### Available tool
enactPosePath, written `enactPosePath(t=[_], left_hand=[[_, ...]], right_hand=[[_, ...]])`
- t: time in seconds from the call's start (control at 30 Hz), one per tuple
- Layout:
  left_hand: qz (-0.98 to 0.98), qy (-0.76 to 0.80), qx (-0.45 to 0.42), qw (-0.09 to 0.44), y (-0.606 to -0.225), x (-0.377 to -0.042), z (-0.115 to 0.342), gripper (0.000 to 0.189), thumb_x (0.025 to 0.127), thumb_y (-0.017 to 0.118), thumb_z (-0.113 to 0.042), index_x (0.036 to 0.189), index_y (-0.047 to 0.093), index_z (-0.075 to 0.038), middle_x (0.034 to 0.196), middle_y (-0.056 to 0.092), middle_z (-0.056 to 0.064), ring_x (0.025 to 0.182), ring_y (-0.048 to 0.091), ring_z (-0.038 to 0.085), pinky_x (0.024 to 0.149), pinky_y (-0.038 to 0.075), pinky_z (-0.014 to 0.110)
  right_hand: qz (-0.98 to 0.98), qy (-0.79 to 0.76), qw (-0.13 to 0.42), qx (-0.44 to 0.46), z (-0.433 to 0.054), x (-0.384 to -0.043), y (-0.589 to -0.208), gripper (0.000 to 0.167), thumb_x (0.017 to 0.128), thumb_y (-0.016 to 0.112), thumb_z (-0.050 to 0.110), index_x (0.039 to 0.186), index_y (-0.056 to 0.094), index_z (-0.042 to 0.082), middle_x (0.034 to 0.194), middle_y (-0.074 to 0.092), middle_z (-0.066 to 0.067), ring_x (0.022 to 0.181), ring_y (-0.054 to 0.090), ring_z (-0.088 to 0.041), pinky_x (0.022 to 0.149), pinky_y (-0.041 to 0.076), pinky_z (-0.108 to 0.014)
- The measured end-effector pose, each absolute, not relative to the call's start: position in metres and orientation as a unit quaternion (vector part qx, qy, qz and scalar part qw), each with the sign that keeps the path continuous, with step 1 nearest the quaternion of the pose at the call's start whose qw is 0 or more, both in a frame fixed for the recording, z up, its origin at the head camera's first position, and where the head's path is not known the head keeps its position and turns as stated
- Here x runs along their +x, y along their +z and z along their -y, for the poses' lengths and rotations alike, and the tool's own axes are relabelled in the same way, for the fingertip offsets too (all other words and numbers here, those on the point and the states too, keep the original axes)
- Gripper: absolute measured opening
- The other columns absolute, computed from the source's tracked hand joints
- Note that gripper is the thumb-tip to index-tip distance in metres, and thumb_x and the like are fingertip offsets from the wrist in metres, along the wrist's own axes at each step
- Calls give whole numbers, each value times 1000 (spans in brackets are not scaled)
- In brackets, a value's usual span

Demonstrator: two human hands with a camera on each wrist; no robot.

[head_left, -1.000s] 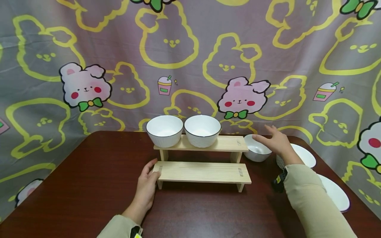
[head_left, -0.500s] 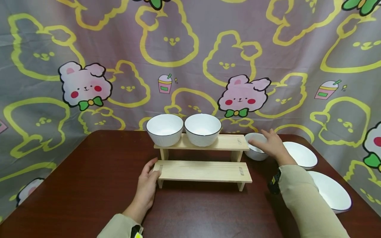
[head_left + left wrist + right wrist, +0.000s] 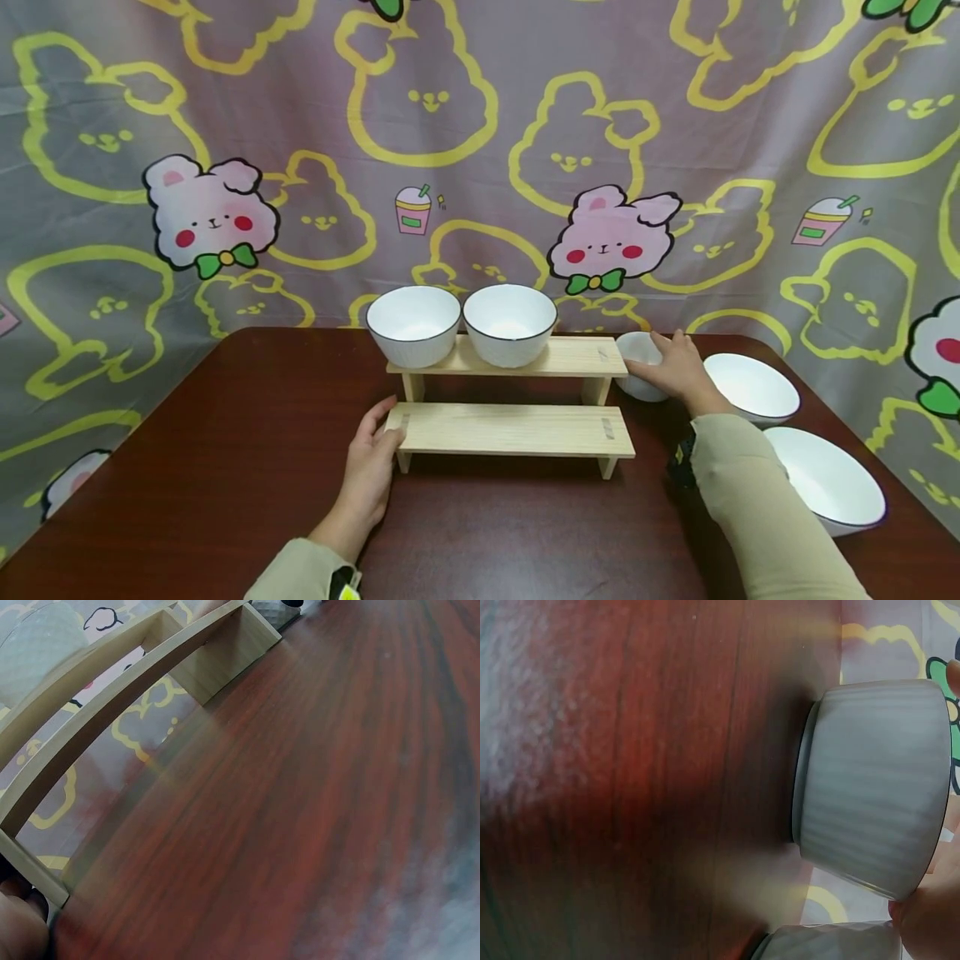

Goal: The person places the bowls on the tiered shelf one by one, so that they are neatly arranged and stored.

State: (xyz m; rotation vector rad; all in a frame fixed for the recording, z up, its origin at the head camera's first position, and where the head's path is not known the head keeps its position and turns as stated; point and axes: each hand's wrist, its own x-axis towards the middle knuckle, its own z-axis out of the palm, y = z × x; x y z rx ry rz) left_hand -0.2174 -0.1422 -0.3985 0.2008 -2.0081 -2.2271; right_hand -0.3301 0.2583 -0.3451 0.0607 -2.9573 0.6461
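Note:
My left hand (image 3: pixel 369 462) grips the left end of the lower board of a two-step pale wooden rack (image 3: pixel 502 431), its thumb on top. Two white bowls with dark rims, a left one (image 3: pixel 414 321) and a right one (image 3: pixel 510 321), stand side by side on the upper board. Beyond the rack's right end, my right hand (image 3: pixel 682 371) is over a smaller white bowl (image 3: pixel 637 348), thumb and fingers spread across its rim. The right wrist view shows this ribbed bowl (image 3: pixel 874 784) upright on the table, with the hand (image 3: pixel 934 919) right at its rim.
Two more white bowls, a farther one (image 3: pixel 752 386) and a nearer one (image 3: pixel 825 479), stand along the right side of the dark red-brown table (image 3: pixel 225 467), close to my right forearm. A patterned cloth (image 3: pixel 480 192) hangs behind the table.
My right hand has moved left and down onto the small bowl beside the rack, its fingers now lower at the rim. My left hand has stayed on the rack.

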Motion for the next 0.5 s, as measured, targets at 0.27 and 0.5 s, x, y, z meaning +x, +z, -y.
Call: enactPosePath(t=[0.27, 0.5], left_hand=[[667, -739, 73, 67, -399, -217, 142, 52, 89, 42, -2, 140, 35, -9, 130, 50, 20, 96, 52, 4, 78, 41, 19], [667, -739, 71, 68, -397, -218, 142, 51, 89, 41, -1, 139, 35, -9, 129, 50, 21, 97, 53, 4, 79, 42, 18]], right_hand=[[983, 181, 35, 2, -253, -332, -343, 96, 77, 57, 55, 141, 24, -8, 138, 9, -46, 127, 13, -58, 97, 23, -67], [987, 157, 30, -13, -252, -335, -342, 100, 74, 58, 61, 142, 24, -6, 132, 22, -44, 117, 26, -59, 93, 26, -66]])
